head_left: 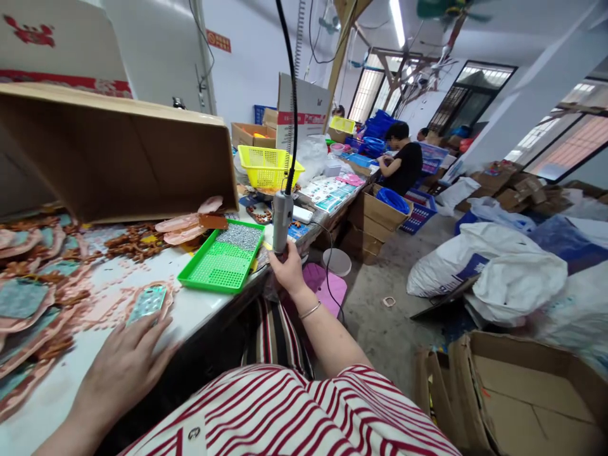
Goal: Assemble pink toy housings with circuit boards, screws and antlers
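Observation:
My right hand [289, 271] is closed around the lower end of a grey electric screwdriver [283, 218], which hangs upright from a black cable and a coiled spring. My left hand [121, 364] lies over the white tabletop with its fingers stretched out. Its fingertips reach the near edge of a pink plastic part with a teal panel [148, 301], partly hiding it. Beyond, between the hands, sits a green tray [213, 278] with small metal screws [240, 235] in its far end. More pink and teal parts [26, 297] are piled at the left, among brown plastic pieces [135, 244].
A large open cardboard box [156, 158] lies on its side at the back left. Behind the screwdriver stands a yellow basket [266, 166]. A co-worker [403, 161] sits farther along the bench. White sacks [475, 253] and an open carton [532, 392] occupy the right floor.

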The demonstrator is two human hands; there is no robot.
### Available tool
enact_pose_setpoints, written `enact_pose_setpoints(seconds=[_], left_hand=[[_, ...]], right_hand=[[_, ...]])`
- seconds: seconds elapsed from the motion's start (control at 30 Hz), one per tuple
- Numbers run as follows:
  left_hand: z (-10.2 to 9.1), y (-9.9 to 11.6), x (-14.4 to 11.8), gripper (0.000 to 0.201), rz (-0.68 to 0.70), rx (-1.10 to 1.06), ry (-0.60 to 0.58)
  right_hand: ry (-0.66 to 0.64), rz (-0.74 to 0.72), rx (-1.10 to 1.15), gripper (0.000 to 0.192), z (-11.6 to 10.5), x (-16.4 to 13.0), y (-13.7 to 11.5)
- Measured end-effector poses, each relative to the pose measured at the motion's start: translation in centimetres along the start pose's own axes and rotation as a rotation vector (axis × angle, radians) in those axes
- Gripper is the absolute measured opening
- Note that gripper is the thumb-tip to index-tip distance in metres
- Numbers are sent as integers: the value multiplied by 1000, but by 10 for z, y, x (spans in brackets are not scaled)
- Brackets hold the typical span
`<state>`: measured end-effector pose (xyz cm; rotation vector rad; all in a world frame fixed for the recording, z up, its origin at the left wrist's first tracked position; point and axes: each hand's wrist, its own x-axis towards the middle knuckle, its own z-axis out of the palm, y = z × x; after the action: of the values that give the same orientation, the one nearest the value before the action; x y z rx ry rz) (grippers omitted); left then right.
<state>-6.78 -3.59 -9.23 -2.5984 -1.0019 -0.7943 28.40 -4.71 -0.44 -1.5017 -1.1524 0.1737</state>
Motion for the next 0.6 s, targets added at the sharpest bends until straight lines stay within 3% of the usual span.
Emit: enact_pose_setpoints(seconds=[0.17, 0.3, 0.43, 0.53, 0.6], left_hand=[[4, -3, -1, 49, 24, 7, 9], [-1, -2, 2, 53, 13, -16, -19], [-10, 1, 7, 55, -41, -68, -25], [-18, 3, 10, 53, -87, -104, -31], [-24, 5, 12, 51, -131, -104, -28]], right_hand=[[121, -45, -66, 50, -4, 1, -4], [200, -112, -129, 43, -25, 16, -30], [119, -150, -276, 37, -82, 49, -53], [23, 14, -421, 32, -142, 65, -47], [-44, 177, -463, 31, -179, 56, -31]])
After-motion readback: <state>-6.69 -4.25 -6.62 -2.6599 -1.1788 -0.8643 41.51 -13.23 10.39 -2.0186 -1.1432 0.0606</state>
